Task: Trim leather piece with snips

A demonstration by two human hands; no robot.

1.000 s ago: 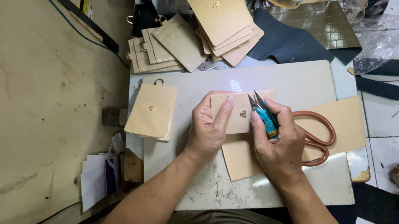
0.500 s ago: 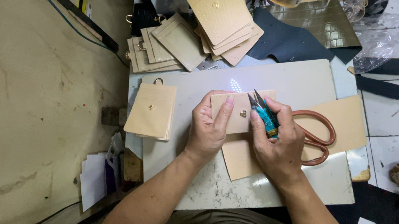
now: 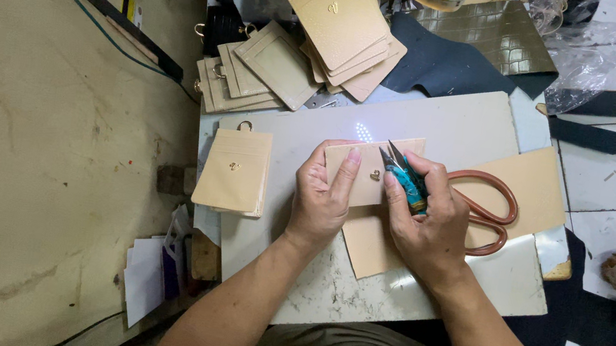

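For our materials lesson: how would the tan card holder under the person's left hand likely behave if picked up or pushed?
The tan card holder lies flat under the left hand, so it probably slides rather than rolls. It looks thin, so likely light and somewhat bendable. Its small metal emblem could snag.

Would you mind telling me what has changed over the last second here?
Nothing visibly changed. The left hand still presses the tan leather card holder flat, the right hand keeps its grip on the small teal thread snips, and the brown-handled scissors lie untouched.
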